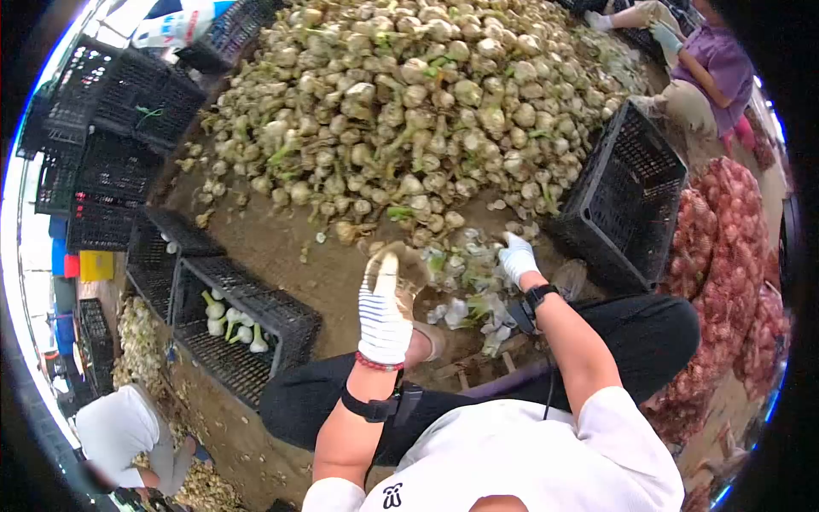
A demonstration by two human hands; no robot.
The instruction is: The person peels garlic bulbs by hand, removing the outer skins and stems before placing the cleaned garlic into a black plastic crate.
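Observation:
My left hand [384,311], in a white striped glove, is raised in front of my knees. Its fingers close against a brownish, rounded, blurred thing [411,271] that I cannot make out for certain. My right hand [517,259], also gloved, reaches low over the ground with its fingers stretched forward and nothing visible in them. Beside it lie loose garlic skins and trimmings [465,271]. Just beyond both hands rises a large heap of garlic bulbs [409,111] with dry stalks. Several cleaned garlic bulbs [243,328] lie in a black crate [294,320] to my left.
Another black crate [618,200] stands tilted at my right, beside red net sacks [725,230]. Stacked black crates [119,171] line the left. One person [712,68] sits at the upper right; another [128,431] bends at the lower left.

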